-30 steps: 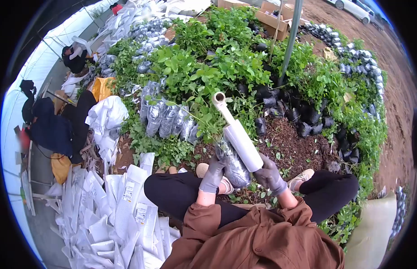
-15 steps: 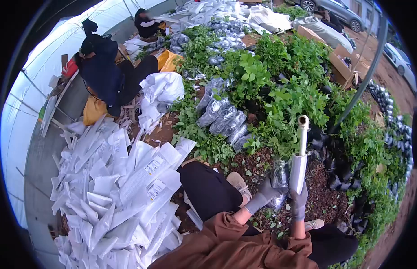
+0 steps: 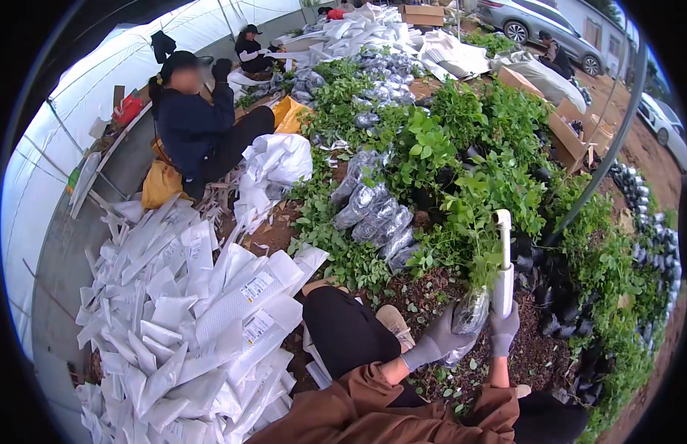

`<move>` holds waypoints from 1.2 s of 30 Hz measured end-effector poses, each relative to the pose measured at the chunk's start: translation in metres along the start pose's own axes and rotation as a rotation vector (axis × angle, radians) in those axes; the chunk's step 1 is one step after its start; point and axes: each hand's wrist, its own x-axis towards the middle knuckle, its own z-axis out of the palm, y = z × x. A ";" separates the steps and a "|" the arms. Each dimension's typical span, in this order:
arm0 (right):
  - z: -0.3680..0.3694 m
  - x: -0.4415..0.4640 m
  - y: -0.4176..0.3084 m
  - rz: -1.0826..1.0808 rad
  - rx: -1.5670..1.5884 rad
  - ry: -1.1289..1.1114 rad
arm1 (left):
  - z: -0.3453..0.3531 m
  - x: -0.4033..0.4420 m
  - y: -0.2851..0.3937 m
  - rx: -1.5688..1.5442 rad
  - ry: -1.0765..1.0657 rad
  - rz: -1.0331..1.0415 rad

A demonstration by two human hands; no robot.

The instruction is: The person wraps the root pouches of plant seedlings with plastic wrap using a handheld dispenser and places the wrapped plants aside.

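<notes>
My left hand (image 3: 441, 339), in a grey glove, grips a seedling (image 3: 471, 311) whose root ball is wrapped in clear shiny film over something dark. Its green leafy stems point away from me. Close beside it on the right, my gloved right hand (image 3: 503, 327) is wrapped round the lower end of a white roll (image 3: 503, 288). Out of the roll's top sticks a cream plastic pipe (image 3: 504, 244) with an elbow bent to the left. Whether the roll touches the wrapped root ball I cannot tell. Dark soil with scattered leaves (image 3: 532, 344) lies beneath both hands.
White padded mailers (image 3: 188, 318) are heaped at my left. Several film-wrapped seedlings (image 3: 377, 218) lie ahead among green plants (image 3: 462, 148). A person (image 3: 188, 126) sits at the left, others farther back. A slanting metal pole (image 3: 606, 140) stands at the right, near cardboard boxes (image 3: 567, 133).
The pipe has turned, its elbow now pointing left instead of toward me. The wrapped seedling has tilted, and its leaves now show. The seated person at the left has lifted their head and an arm.
</notes>
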 end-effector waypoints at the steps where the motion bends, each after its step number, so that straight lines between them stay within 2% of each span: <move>1: 0.001 0.008 0.009 0.065 -0.122 0.009 | -0.007 -0.003 0.007 -0.113 -0.097 -0.004; 2: -0.003 0.018 0.019 0.130 -0.246 0.022 | -0.014 -0.012 0.016 -0.082 -0.111 0.071; 4: -0.016 0.040 0.111 0.159 -0.178 -0.034 | -0.037 -0.023 0.030 0.074 -0.216 0.171; 5: -0.029 0.043 0.130 0.318 -0.016 -0.061 | -0.070 -0.024 0.064 0.144 -0.297 0.145; 6: -0.044 0.042 0.134 0.351 -0.243 -0.117 | -0.096 -0.022 0.078 0.157 -0.223 0.196; 7: -0.052 0.031 0.127 0.410 0.019 -0.120 | -0.122 -0.019 0.080 0.278 -0.116 0.204; 8: -0.058 0.021 0.133 0.385 0.088 -0.075 | -0.157 -0.020 0.112 0.403 -0.010 0.187; 9: -0.069 0.018 0.165 0.390 -0.195 -0.098 | -0.182 -0.010 0.095 0.508 0.183 0.371; 10: -0.076 0.011 0.170 0.357 -0.228 -0.121 | -0.214 -0.008 0.108 0.631 0.223 0.224; 13: -0.088 -0.004 0.174 0.256 -0.259 -0.155 | -0.307 0.025 0.100 1.030 0.385 0.248; 14: -0.084 -0.008 0.177 0.217 -0.231 -0.153 | -0.343 0.038 0.100 0.976 0.300 0.058; 15: -0.084 -0.018 0.179 0.184 -0.205 -0.154 | -0.381 0.056 0.083 1.066 0.287 -0.055; 16: -0.081 -0.024 0.168 0.330 -0.159 -0.193 | -0.412 0.072 0.062 1.345 0.393 -0.079; 17: -0.071 -0.022 0.131 0.470 -0.110 -0.230 | -0.415 0.076 0.068 1.641 0.462 -0.318; 18: -0.067 -0.022 0.112 0.609 -0.057 -0.258 | -0.420 0.079 0.059 1.594 0.492 -0.311; 20: -0.044 -0.029 0.159 0.481 0.158 -0.247 | -0.426 0.095 0.019 1.483 0.516 -0.265; 21: -0.049 -0.033 0.094 0.573 0.165 -0.312 | -0.423 0.103 -0.001 1.375 0.477 -0.151; 22: -0.046 -0.040 0.083 0.597 0.240 -0.301 | -0.402 0.114 -0.025 1.255 0.403 -0.045; 24: -0.043 -0.048 0.079 0.618 0.283 -0.342 | -0.328 0.115 0.002 1.200 0.066 -0.091; 25: -0.043 -0.051 0.070 0.622 0.278 -0.370 | -0.294 0.114 0.009 1.228 -0.019 0.040; 26: -0.043 -0.053 0.053 0.533 0.328 -0.327 | -0.265 0.114 0.010 1.248 -0.078 0.174; 27: -0.043 -0.057 0.055 0.364 0.250 -0.298 | -0.244 0.115 0.004 1.256 -0.078 0.448; 28: -0.042 -0.058 0.057 0.185 0.164 -0.285 | -0.219 0.115 0.013 1.213 -0.116 0.514; 29: -0.047 -0.059 0.038 0.650 0.435 -0.348 | -0.190 0.108 0.035 1.172 -0.142 0.573; 30: -0.046 -0.061 0.038 0.608 0.469 -0.315 | -0.160 0.103 0.049 1.134 -0.165 0.623; 32: -0.053 -0.064 0.025 0.654 0.587 -0.319 | -0.106 0.094 0.055 0.969 -0.328 0.390; 34: -0.067 -0.066 -0.002 0.800 0.797 -0.356 | -0.046 0.078 0.032 0.503 -0.363 0.139; 36: -0.065 -0.070 0.011 0.839 1.186 -0.375 | 0.013 0.053 -0.001 0.222 -0.313 0.096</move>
